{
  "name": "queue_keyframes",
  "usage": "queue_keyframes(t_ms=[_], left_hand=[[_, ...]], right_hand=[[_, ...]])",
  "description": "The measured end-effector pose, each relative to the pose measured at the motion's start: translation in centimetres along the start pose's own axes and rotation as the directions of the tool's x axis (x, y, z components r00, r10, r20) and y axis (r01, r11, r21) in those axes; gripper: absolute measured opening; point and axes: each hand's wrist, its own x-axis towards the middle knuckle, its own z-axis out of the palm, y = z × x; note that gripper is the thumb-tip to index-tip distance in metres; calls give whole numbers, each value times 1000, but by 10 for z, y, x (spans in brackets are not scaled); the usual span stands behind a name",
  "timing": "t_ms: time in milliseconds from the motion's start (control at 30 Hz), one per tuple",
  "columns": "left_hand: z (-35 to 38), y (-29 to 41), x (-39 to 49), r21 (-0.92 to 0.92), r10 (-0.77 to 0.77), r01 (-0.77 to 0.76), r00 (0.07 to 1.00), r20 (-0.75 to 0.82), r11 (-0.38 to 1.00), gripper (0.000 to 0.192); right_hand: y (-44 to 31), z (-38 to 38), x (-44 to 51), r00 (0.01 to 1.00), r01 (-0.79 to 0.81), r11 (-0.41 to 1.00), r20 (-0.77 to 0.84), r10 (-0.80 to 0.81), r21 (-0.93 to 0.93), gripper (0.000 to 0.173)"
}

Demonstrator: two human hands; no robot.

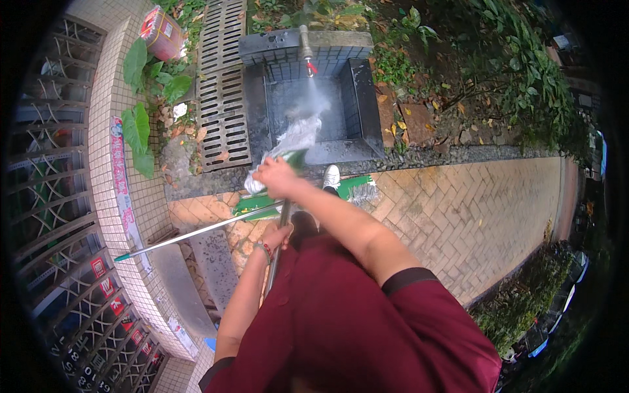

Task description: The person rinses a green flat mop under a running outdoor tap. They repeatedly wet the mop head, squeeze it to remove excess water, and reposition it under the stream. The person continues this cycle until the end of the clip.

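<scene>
My left hand (278,237) is closed around a metal mop pole (284,216) that runs down along my shirt. Higher up, my right hand (276,176) grips the wet whitish mop head (299,136), whose far end lies over the near rim of a dark tiled outdoor basin (331,150). Water sprays from a tap with a red handle (310,69) into the basin, near the mop's strands. A green mop board with grey fringe (361,189) rests on the ground before my feet. A second pole with a green tip (196,231) slants out to the left.
Left of the basin are slotted drain grates (223,118); beyond them stands a red plastic container (162,34). A tiled wall with barred windows (54,147) runs along the left. Plants grow behind and right of the basin. Brick paving (457,206) extends right; stone steps (211,265) lie lower left.
</scene>
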Motion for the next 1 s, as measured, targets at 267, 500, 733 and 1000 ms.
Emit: queue_keyframes(t_ms=[267,500,733,1000], left_hand=[[8,55,-15,-401,30,65,974,225,914,18],[16,90,-9,-310,-222,277,954,201,910,9],[55,84,-7,-657,-14,293,918,395,694,19],[101,105,9,-826,226,152,921,318,543,33]], right_hand=[[71,-90,14,992,98,995,73,-99,16,47],[25,-38,16,994,102,992,-30,-105,-78,38],[44,-48,10,974,205,978,-109,-199,47,28],[156,-177,70,993,113,987,-49,-108,117,41]])
